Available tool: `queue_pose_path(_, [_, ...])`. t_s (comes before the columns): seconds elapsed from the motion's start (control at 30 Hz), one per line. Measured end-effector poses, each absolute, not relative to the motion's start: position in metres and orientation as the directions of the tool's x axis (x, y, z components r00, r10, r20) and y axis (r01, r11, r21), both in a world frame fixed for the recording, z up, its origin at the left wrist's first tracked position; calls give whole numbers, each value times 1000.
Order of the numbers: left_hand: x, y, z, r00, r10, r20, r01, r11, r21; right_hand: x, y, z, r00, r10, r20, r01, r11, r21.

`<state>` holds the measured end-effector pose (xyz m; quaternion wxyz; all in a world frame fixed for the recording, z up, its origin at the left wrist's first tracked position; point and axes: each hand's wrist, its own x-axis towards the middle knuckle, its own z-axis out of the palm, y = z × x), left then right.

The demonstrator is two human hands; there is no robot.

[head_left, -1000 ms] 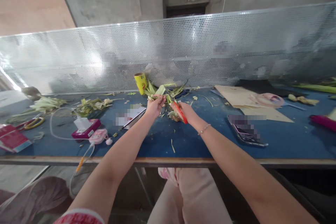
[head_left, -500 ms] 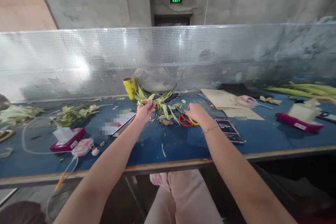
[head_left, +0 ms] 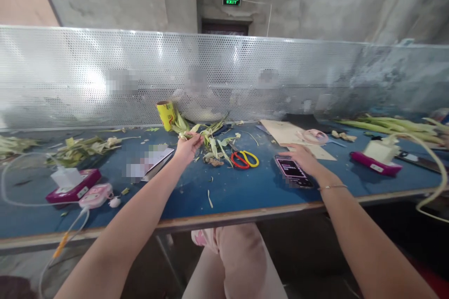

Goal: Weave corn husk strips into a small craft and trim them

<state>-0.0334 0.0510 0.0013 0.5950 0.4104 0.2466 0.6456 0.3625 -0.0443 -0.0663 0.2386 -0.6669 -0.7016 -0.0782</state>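
Observation:
My left hand (head_left: 188,147) is closed on pale green corn husk (head_left: 185,134), at the edge of a pile of husk strips and leaves (head_left: 217,145). My right hand (head_left: 302,158) reaches over the upper edge of a smartphone (head_left: 291,171) with its screen lit. The fingers are stretched out; whether they touch the phone I cannot tell. Scissors with one red and one yellow handle loop (head_left: 255,159) lie between my hands, their blades hidden under leaves. A yellow tube (head_left: 164,116) stands behind my left hand.
To the left are a second phone (head_left: 150,163), a magenta power strip (head_left: 91,182), a pink case (head_left: 95,196) and a husk pile (head_left: 80,150). Brown card (head_left: 275,133), a pink tape roll (head_left: 315,136) and another power strip (head_left: 375,164) are at right. A perforated metal screen (head_left: 217,74) runs behind.
My right hand has left the scissors and moved right to the smartphone, its fingers now stretched out. My left hand stays at the husks. The view has shifted slightly right.

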Motion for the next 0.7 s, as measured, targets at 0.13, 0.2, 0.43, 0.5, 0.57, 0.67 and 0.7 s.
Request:
queue_pose_path(0.13, [-35, 50, 4, 10, 972, 233, -568, -186, 801, 351, -44, -62, 52, 921, 385, 977, 33, -210])
queue_pose_path(0.2, [-35, 49, 5, 9, 973, 232, -570, -185, 800, 348, -45, -60, 59, 936, 348, 979, 14, -201])
queue_pose_path(0.43, [-35, 50, 3, 28, 972, 235, -563, -179, 807, 351, -50, -61, 66, 920, 387, 974, 25, -224])
queue_pose_path(0.5, [-35, 51, 3, 32, 969, 246, -570, -185, 801, 351, -52, -61, 85, 921, 379, 969, 12, -248])
queue_pose_path(0.57, [-34, 51, 2, 41, 967, 252, -572, -185, 799, 352, -53, -61, 108, 927, 359, 962, -7, -271])
queue_pose_path(0.67, [-34, 51, 2, 42, 970, 238, -562, -174, 808, 354, -54, -62, 139, 936, 323, 950, -34, -311])
queue_pose_path(0.7, [-34, 51, 2, 39, 972, 232, -559, -171, 811, 354, -54, -63, 146, 936, 320, 945, -36, -324])
